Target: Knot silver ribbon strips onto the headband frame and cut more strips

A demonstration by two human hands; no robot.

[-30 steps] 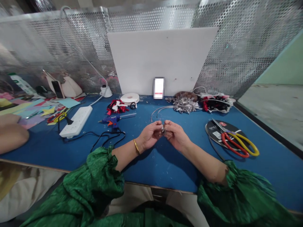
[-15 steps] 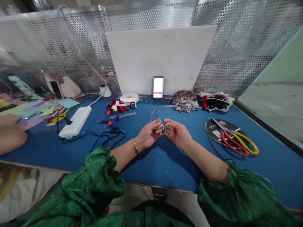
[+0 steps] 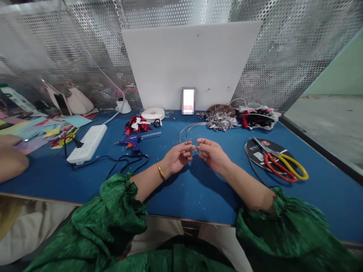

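Note:
Between my two hands is a small piece of grey ribbon point(image 3: 195, 151), bent or looped, its shape partly covered by fingers. My left hand point(image 3: 178, 158), with a gold bangle at the wrist, pinches its left side. Fingertips of my right hand point(image 3: 213, 155) are closed on its right side. Just beyond them, loose grey ribbon strips point(image 3: 187, 130) curve over the blue table point(image 3: 193, 200). These lead toward a pile of grey ribbon bows point(image 3: 222, 120).
Scissors point(image 3: 279, 160) with red and yellow handles rest on a black ribbon spool point(image 3: 255, 156) at right. A blue glue gun point(image 3: 129, 141), red and white bows point(image 3: 137, 124), a white ribbon roll point(image 3: 153, 114) and a power strip point(image 3: 87, 143) lie left. Another person's arm point(image 3: 13, 160) is at far left.
Both hands stay together around the ribbon, with slight finger shifts; the ribbon between them looks more spread out. The whole view has tilted a little, so things sit slightly higher.

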